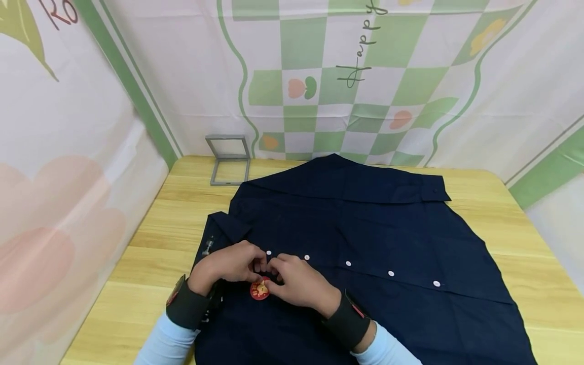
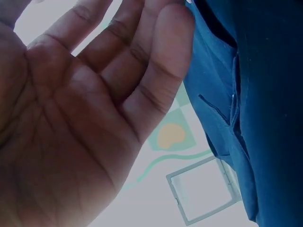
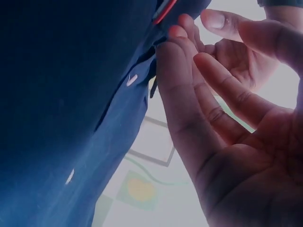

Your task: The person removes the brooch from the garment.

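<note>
I see a dark navy shirt [image 1: 365, 243] spread flat on the wooden table [image 1: 524, 243], collar end toward nine o'clock and its row of white buttons [image 1: 348, 263] running off toward three o'clock. Laid out flat like this, the fabric stays taut enough for fine work at the front of the chest. Both hands meet at the shirt's six-o'clock edge, close to me, over a small round red badge [image 1: 259, 290] that sits on the cloth just below the button line.

The left hand [image 1: 230, 263] comes in from eight o'clock with its fingers curled inward, fingertips at the badge's upper edge; in the left wrist view the fingers [image 2: 142, 61] run up along the fabric fold, so I judge it is pinching cloth and badge together, though the tips themselves are hidden. The right hand [image 1: 298, 284] comes in from four o'clock, knuckles up, thumb and forefinger closed on the badge's right rim; the right wrist view shows its fingers [image 3: 180, 80] bent against the cloth beside a red edge [image 3: 163, 12].

Both wrists carry dark cuffs, with pale blue sleeves. An open grey box [image 1: 228, 159] stands at eleven o'clock, well apart from the hands.
</note>
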A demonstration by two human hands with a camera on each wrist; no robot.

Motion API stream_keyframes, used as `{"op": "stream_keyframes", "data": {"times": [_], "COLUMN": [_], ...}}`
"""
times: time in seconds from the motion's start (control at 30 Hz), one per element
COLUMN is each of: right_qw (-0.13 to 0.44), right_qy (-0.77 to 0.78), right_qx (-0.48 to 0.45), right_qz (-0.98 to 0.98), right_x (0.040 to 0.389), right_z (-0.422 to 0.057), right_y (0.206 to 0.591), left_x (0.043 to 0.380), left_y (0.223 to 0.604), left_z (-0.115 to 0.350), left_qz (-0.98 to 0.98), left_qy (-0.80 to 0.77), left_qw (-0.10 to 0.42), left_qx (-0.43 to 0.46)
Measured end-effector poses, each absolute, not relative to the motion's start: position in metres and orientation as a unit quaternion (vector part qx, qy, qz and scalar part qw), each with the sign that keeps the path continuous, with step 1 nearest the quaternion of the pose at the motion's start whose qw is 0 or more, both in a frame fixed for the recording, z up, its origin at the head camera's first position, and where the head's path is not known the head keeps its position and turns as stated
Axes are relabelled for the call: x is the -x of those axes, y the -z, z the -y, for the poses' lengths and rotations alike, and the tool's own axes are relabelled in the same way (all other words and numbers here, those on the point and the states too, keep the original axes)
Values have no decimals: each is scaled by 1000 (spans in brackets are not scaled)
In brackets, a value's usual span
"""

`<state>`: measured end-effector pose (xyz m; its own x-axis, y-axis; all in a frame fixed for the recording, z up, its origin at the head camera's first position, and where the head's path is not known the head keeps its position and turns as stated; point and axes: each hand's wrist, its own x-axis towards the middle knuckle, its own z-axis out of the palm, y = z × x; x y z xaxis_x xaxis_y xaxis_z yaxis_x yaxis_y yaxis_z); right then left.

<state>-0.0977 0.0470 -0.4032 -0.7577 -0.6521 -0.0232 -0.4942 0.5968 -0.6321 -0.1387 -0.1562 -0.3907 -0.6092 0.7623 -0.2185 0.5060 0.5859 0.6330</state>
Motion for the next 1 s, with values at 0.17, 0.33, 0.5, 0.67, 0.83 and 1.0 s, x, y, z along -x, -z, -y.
{"op": "stream_keyframes", "data": {"times": [0.17, 0.33, 0.5, 0.67, 0.83, 1.0], "right_qw": [131, 128, 127, 128, 136, 144], "right_qy": [323, 314, 301, 284, 268, 259], "right_qx": [330, 331, 329, 323, 321, 325], "right_qz": [-877, -881, -886, -894, -898, -898], "right_x": [96, 95, 94, 94, 94, 94], "right_z": [-44, -41, -39, -40, -40, -40], "right_y": [407, 410, 414, 417, 417, 417], "left_x": [138, 137, 135, 134, 132, 130], "left_y": [392, 392, 393, 393, 395, 395], "left_z": [156, 156, 154, 151, 149, 146], "left_qz": [-858, -862, -867, -871, -877, -882], "left_qy": [-264, -251, -236, -226, -222, -220], "left_qw": [250, 260, 265, 273, 280, 281], "left_qx": [-363, -356, -350, -340, -322, -307]}}
